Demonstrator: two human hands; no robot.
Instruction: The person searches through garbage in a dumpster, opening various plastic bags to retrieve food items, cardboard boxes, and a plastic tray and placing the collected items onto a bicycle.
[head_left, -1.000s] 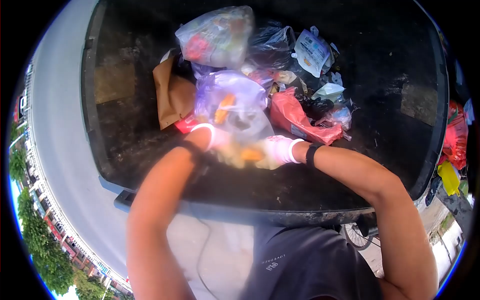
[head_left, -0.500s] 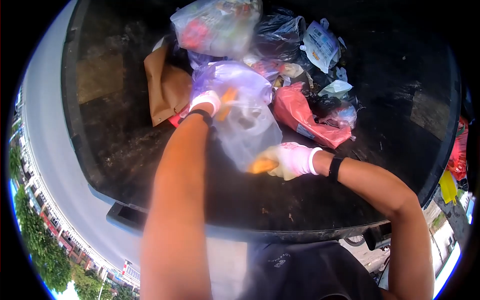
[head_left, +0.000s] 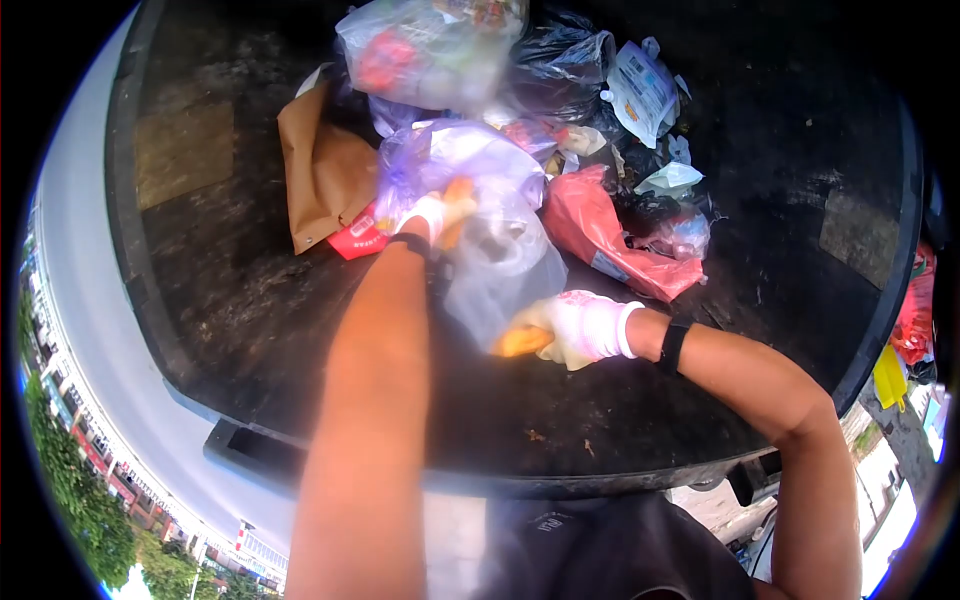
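My right hand (head_left: 570, 328), in a white and pink glove with orange fingertips, is closed on the lower end of a translucent plastic bag (head_left: 505, 265). The bag stretches up and away from it toward a crumpled purple plastic bag (head_left: 480, 155). Against the upper part of the translucent bag is my left hand (head_left: 445, 208), gloved the same way; motion blurs its fingers, so their grip is unclear. To the left of that hand lie a brown paper bag (head_left: 325, 165) and a red packet (head_left: 360, 236). A red plastic bag (head_left: 610, 235) lies right of the translucent one.
Beyond my hands are a filled clear bag (head_left: 430, 50), a black bag (head_left: 560, 75) and a white printed pouch (head_left: 642, 92). All rest on a dark, scuffed surface (head_left: 250, 300) with a raised rim. More red bags (head_left: 915, 310) hang outside its right edge.
My left hand has shifted right across the bags, uncovering more of the red packet. My right hand stays nearly in place, holding the translucent bag. The view has shifted slightly.
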